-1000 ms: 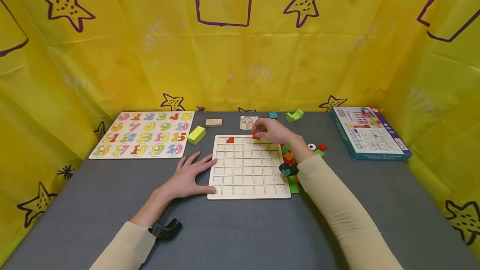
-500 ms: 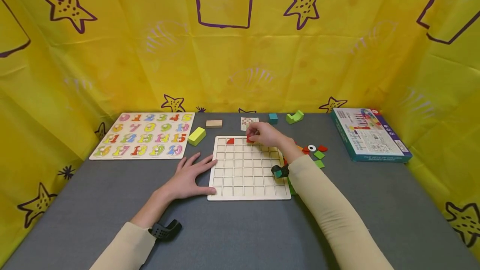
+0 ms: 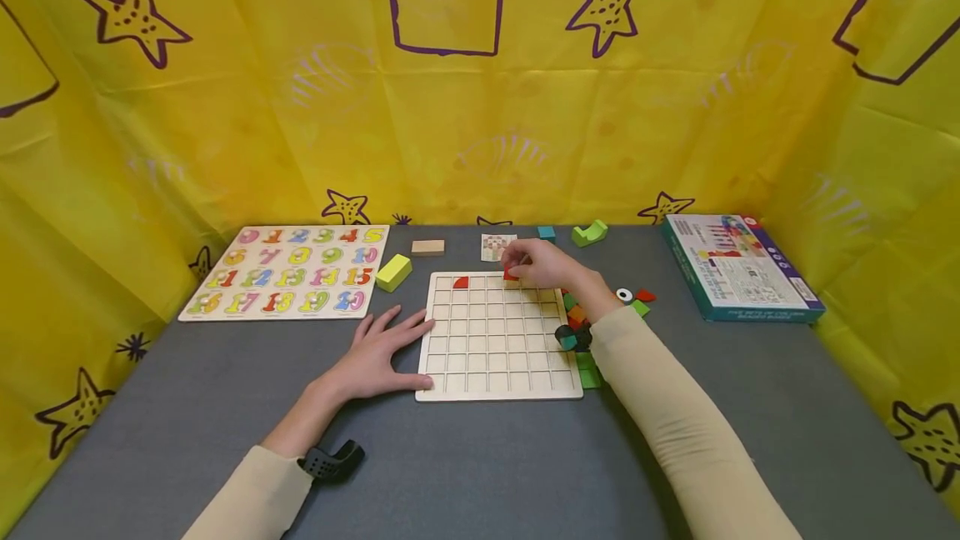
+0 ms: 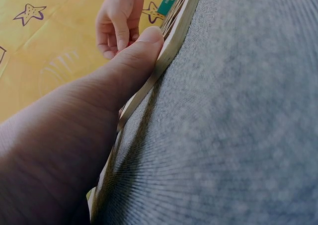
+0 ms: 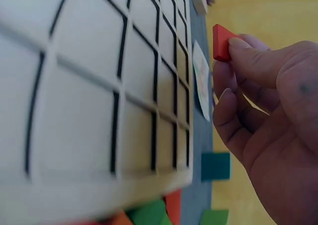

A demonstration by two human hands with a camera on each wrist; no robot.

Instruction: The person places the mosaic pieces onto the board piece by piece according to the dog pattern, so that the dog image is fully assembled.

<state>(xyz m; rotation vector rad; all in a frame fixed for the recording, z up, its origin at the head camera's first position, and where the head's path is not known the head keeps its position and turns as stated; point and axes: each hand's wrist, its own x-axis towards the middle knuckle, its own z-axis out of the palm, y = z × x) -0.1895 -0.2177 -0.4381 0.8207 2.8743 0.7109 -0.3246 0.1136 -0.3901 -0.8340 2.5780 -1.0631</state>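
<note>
Hand nearest, the left (image 3: 378,357): spreads fingers apart, sets thumb on the near corner of a square, pale wooden board (image 3: 498,345) with a grooved grid, stays put, grips nothing. Just past the right edge, small loose green, orange and red pieces (image 3: 589,377), partly hidden. Farther in, the action: right hand (image 3: 547,263), thumb and fingers clamped on a small, flat red piece (image 3: 510,274), right at the board's far row. Just slides back rightward along that row, compared with half a second ago! Seems to mean a spot under adjustment, with no release yet. Touching the wood or held above? Cannot tell. In that same row, second square from the left, a red quarter-circle piece (image 3: 461,282), already down. Beyond the far edge, a small printed card (image 3: 493,247), close by the right fingers. Farther again, a teal block (image 3: 546,232) and a bright-green curved block (image 3: 589,234).
</note>
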